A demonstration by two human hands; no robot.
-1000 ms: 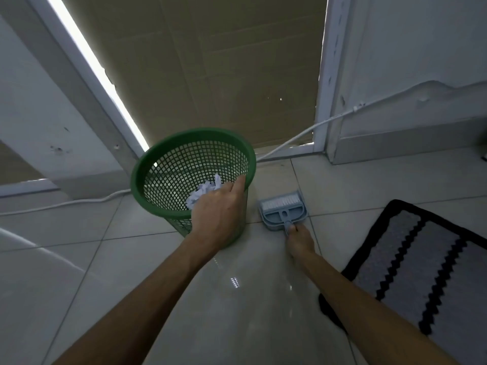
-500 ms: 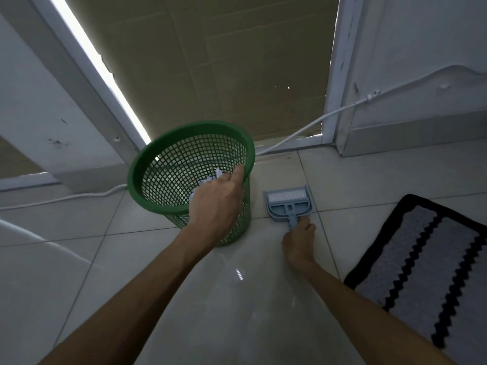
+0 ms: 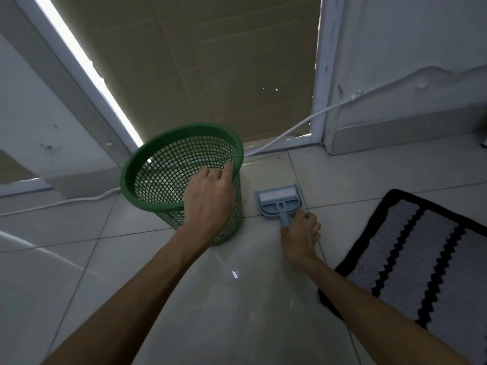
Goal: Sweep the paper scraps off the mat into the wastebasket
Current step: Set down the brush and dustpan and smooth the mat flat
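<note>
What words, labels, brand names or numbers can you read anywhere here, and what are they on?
None can be read.
Wastebasket: plain green mesh, no label showing.
Dustpan with its brush: plain blue, no mark showing.
Mat: only a zigzag pattern, no letters.
Wall and floor tiles: no writing; the small bright glint on the floor is a reflection, not text.

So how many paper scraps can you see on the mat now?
0. The visible part of the mat, right of the right hand, shows no scraps. Its far end runs out of frame, and the left hand blocks part of the basket, so some may be hidden.
</note>
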